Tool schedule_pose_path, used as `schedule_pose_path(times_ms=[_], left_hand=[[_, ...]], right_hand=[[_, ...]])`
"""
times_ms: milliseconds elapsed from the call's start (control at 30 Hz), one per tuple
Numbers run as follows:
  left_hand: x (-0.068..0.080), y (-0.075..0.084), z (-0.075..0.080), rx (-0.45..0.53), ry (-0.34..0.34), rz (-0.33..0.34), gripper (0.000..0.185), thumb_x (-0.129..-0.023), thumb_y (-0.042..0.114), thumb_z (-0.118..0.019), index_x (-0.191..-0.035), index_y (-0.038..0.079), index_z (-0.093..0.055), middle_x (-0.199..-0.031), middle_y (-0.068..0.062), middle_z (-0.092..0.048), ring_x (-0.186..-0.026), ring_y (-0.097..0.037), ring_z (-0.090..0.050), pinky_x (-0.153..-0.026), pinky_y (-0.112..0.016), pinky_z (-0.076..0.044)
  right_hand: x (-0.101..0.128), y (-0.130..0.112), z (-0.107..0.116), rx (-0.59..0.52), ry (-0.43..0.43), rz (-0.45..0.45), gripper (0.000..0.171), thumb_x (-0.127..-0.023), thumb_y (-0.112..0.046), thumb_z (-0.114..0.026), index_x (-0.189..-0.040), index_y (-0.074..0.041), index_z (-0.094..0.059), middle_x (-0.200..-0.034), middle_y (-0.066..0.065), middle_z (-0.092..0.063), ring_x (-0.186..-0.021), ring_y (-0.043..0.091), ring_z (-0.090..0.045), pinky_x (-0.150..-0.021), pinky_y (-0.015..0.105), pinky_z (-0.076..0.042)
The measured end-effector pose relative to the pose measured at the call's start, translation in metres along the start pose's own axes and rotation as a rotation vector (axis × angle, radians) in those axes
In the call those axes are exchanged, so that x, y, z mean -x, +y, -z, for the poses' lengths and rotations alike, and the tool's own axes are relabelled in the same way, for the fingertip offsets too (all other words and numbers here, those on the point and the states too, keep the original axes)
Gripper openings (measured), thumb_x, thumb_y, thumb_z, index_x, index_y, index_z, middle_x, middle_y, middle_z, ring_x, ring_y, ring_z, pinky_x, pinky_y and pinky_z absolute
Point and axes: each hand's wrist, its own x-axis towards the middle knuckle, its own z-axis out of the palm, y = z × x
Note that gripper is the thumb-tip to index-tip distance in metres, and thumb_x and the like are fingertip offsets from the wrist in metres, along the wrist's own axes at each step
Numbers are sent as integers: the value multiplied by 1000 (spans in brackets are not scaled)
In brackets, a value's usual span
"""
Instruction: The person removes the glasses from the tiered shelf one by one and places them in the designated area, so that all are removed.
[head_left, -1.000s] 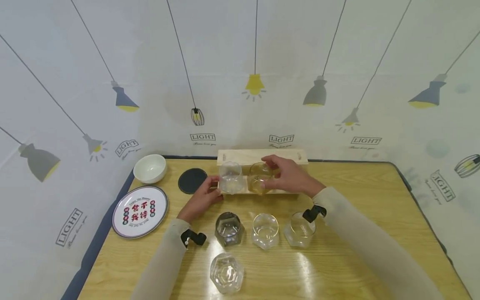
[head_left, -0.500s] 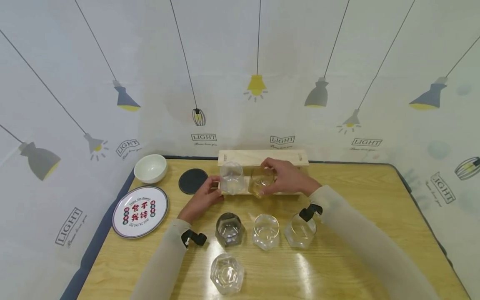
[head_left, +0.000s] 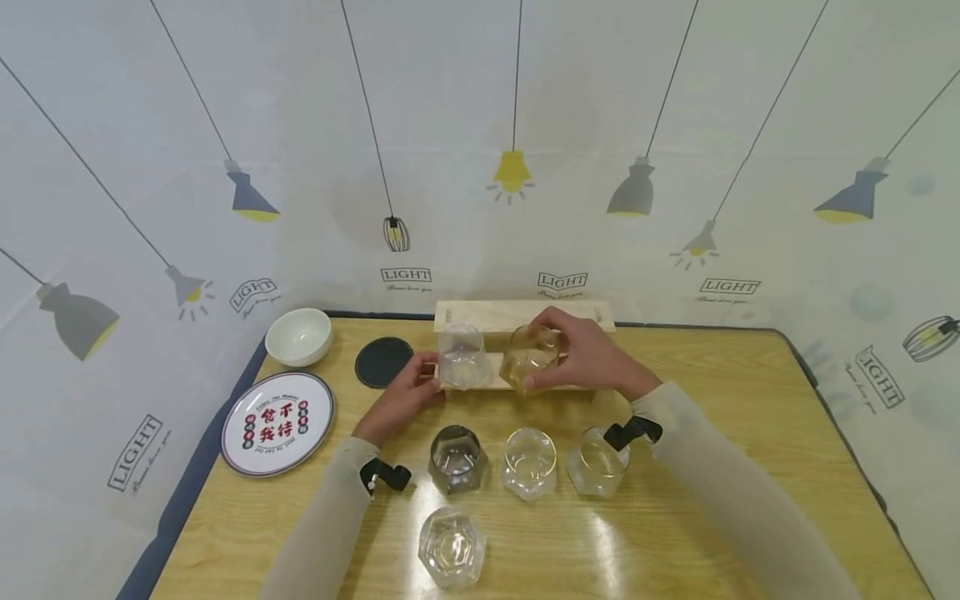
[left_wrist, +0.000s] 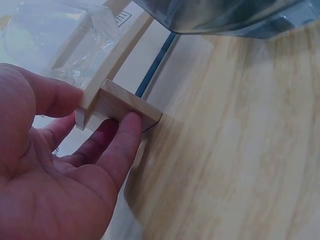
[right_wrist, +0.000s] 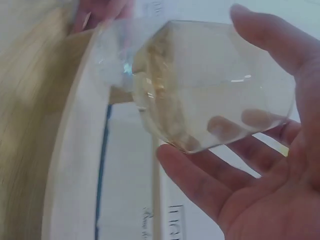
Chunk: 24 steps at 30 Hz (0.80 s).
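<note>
My right hand (head_left: 588,354) holds an amber-tinted glass (head_left: 527,362) by its sides, thumb on one side and fingers on the other. In the right wrist view this glass (right_wrist: 220,75) lies sideways across the picture, close over the rails of a wooden rack (right_wrist: 70,150). With thumb and fingers my left hand (head_left: 401,402) grips the left end of that rack; in the left wrist view the fingers press its short end piece (left_wrist: 127,102) and the thumb lies at the rail. A clear glass (head_left: 461,358) stands on the rack's left part.
Nearer me stand a smoky grey glass (head_left: 457,458), a gold-rimmed clear glass (head_left: 530,462), another gold-rimmed glass (head_left: 596,471) and a clear glass (head_left: 452,546). Left are a white bowl (head_left: 298,337), a printed plate (head_left: 318,433) and a black round coaster (head_left: 382,362). A printed curtain (head_left: 450,167) hangs behind.
My right hand and the amber glass dip slightly, then shift a little to the right. My left hand stays at the rack's end.
</note>
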Motion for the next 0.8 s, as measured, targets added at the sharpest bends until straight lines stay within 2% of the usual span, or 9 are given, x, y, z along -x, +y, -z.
schedule_pose_path(times_ms=[100, 333, 500, 600, 800], left_hand=[[0, -1, 0, 2, -3, 2, 45, -109, 7, -51, -152, 10, -39, -152, -24, -43, -138, -37, -52, -113, -48, -55], [-1, -2, 0, 3, -1, 2, 44, -109, 8, -51, -152, 10, -39, -152, -24, -43, -138, -36, -51, -112, -46, -56], [-2, -4, 0, 3, 8, 11, 44, -109, 7, -51, -152, 10, -39, -153, -23, -43, -139, -36, -51, -112, -44, -56], [-3, -5, 0, 2, 13, 13, 45, -109, 7, -51, -152, 10, -39, -153, -23, -43, -139, -37, -51, -112, -43, -56], [-2, -3, -3, -10, 26, 7, 45, -108, 6, -51, -152, 9, -39, -152, -23, -43, -139, -38, -51, -111, -43, -57]], right_hand=[[11, -11, 4, -51, 70, 38, 71, -73, -42, -98, -132, -23, -62, -130, 1, -69, -90, 20, -72, -80, 37, -65], [41, -35, -1, -129, 192, 105, 71, -78, -27, -95, -140, -22, -62, -128, 9, -70, -105, 26, -73, -81, 37, -67], [60, -45, -11, -153, 236, 137, 74, -76, -23, -96, -141, -21, -63, -128, 8, -70, -111, 26, -68, -77, 37, -67], [72, -49, -17, -142, 257, 160, 78, -72, -22, -98, -142, -18, -63, -127, 6, -70, -108, 23, -68, -76, 36, -67], [97, -54, -32, -160, 257, 276, 83, -67, -17, -99, -142, -14, -63, -126, 9, -72, -104, 24, -70, -76, 38, -67]])
